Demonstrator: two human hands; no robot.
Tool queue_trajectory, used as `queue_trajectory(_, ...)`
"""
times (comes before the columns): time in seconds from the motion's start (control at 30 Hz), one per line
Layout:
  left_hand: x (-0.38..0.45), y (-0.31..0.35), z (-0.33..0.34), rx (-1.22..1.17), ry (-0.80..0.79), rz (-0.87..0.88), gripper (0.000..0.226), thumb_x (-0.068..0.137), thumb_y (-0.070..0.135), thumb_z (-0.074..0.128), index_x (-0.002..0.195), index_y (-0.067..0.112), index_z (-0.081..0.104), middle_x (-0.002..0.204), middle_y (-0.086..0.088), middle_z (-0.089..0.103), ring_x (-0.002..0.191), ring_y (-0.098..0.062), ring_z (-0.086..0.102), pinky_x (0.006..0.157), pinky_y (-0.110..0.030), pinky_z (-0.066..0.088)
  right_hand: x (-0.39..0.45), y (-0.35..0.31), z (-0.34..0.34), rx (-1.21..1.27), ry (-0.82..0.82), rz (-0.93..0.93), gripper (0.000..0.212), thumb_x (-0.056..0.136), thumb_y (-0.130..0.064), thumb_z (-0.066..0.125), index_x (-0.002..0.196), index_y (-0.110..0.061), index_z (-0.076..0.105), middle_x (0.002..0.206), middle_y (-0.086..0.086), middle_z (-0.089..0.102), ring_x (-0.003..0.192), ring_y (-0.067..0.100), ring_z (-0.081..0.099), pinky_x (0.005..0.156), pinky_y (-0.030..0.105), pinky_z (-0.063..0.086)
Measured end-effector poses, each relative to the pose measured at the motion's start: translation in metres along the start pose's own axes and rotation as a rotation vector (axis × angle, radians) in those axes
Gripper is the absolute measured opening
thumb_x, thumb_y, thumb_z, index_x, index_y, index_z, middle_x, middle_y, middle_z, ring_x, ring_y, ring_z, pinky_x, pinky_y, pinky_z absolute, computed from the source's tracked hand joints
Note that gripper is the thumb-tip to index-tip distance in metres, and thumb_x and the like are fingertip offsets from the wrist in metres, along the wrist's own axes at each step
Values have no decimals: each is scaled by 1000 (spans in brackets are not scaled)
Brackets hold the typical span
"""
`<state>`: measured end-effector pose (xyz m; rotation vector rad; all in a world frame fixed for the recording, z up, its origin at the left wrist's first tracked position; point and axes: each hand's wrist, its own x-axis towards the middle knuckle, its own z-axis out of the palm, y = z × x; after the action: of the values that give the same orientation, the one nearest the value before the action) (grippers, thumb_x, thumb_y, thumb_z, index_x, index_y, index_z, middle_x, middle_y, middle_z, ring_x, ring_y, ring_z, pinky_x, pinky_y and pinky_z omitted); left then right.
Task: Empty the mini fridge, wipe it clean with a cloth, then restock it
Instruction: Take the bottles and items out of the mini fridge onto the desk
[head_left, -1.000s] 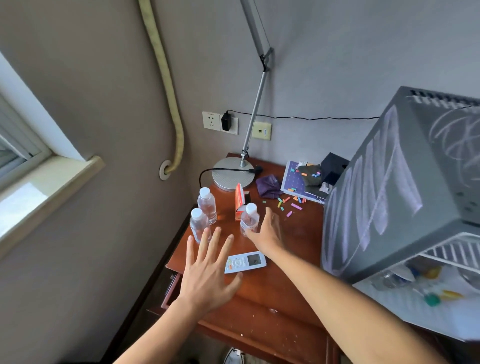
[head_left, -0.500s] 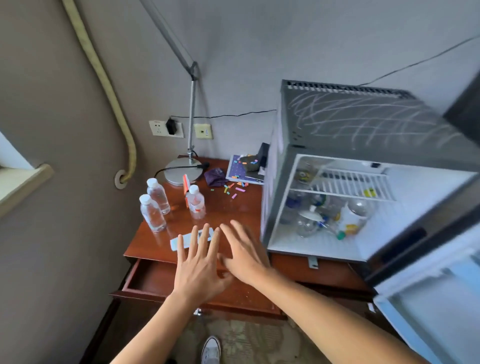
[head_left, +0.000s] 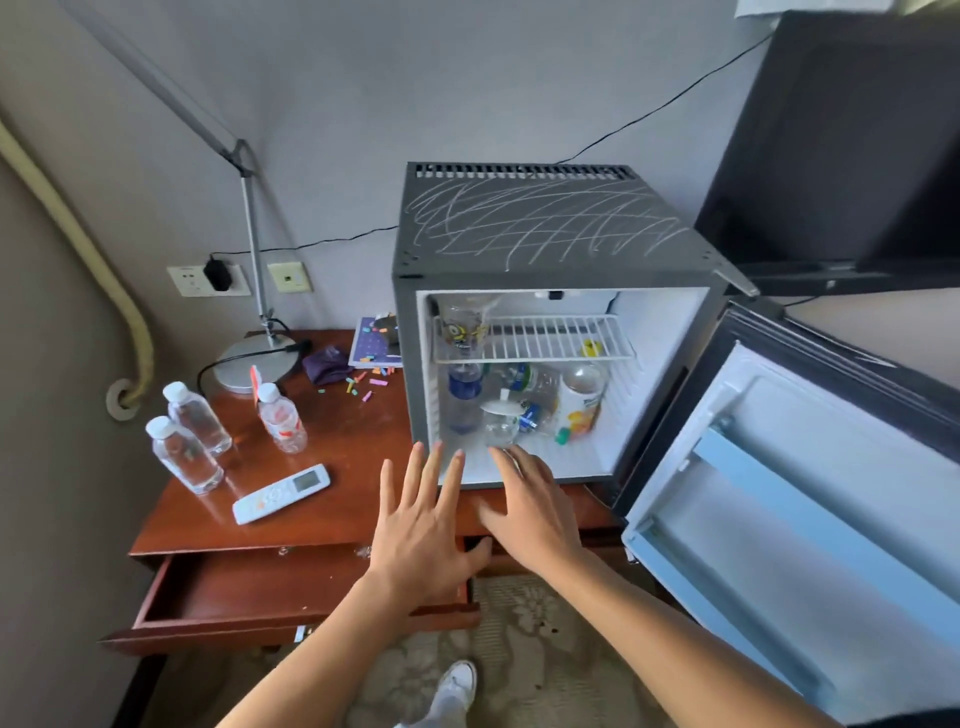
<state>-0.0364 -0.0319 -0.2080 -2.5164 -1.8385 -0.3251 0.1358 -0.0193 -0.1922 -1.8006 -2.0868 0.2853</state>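
Note:
The grey mini fridge stands on the wooden desk with its door swung open to the right. On its wire shelf sits a clear cup with a yellow cartoon figure. Below lie several bottles, a small clear lidded jar and a white carton. My left hand and my right hand hover open and empty just in front of the fridge opening, fingers spread. Three water bottles stand on the desk to the left. A purple cloth lies near the lamp.
A white remote lies on the desk. A lamp base, a notebook and scattered coloured bits are behind. The desk drawer is pulled open below. A dark TV stands at the right. My shoe is on the carpet.
The view swung right from the water bottles to the open fridge. My right hand let go of the bottle, and both hands moved right to the fridge opening.

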Motion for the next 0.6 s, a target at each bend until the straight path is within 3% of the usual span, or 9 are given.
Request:
queue_trajectory(0.1, 24, 0, -5, -22, 61, 14, 110, 77, 78, 50, 164, 19, 19, 172, -9, 10, 159, -31, -1, 125, -62, 2, 21, 2, -16, 138, 124, 49, 66, 93, -50, 63, 152, -29, 39, 153, -16, 43, 138, 8, 42, 104, 30, 46)
queue_trajectory(0.17, 39, -2, -6, -38, 101, 15, 110, 77, 77, 50, 165, 19, 18, 172, -9, 8, 159, -29, -4, 125, -62, 2, 36, 3, -24, 433, 175, 152, 62, 93, -44, 69, 148, -31, 44, 145, -23, 46, 131, 2, 47, 103, 26, 45)
queue_trajectory(0.27, 57, -4, -6, -64, 134, 20, 109, 78, 74, 50, 165, 19, 16, 173, -8, 5, 159, -27, -4, 125, -62, 6, 56, 5, -34, 1034, 201, 330, 53, 92, -25, 76, 139, -31, 51, 142, -13, 55, 119, 1, 60, 93, 22, 52)
queue_trajectory(0.33, 66, -3, -5, -75, 117, 30, 107, 80, 74, 48, 165, 19, 15, 173, -7, 1, 159, -27, -7, 125, -63, 5, 73, 3, -33, 1237, 195, 370, 53, 92, -17, 76, 138, -29, 52, 140, -9, 58, 114, 1, 64, 86, 21, 54)
queue_trajectory(0.47, 72, -8, -6, -39, 96, 58, 103, 82, 73, 47, 165, 19, 18, 173, -8, 4, 159, -29, -7, 124, -65, 8, 123, -5, -17, 1073, 183, 376, 71, 85, -23, 81, 147, -27, 46, 143, -15, 51, 106, 9, 67, 97, 39, 57)
queue_trajectory(0.6, 66, -18, -4, -11, 79, 76, 103, 82, 73, 49, 165, 21, 18, 173, -8, 5, 159, -29, -7, 124, -64, 7, 166, -19, -11, 904, 209, 367, 95, 75, -39, 87, 154, -36, 34, 153, -14, 39, 120, 21, 63, 81, 45, 64)
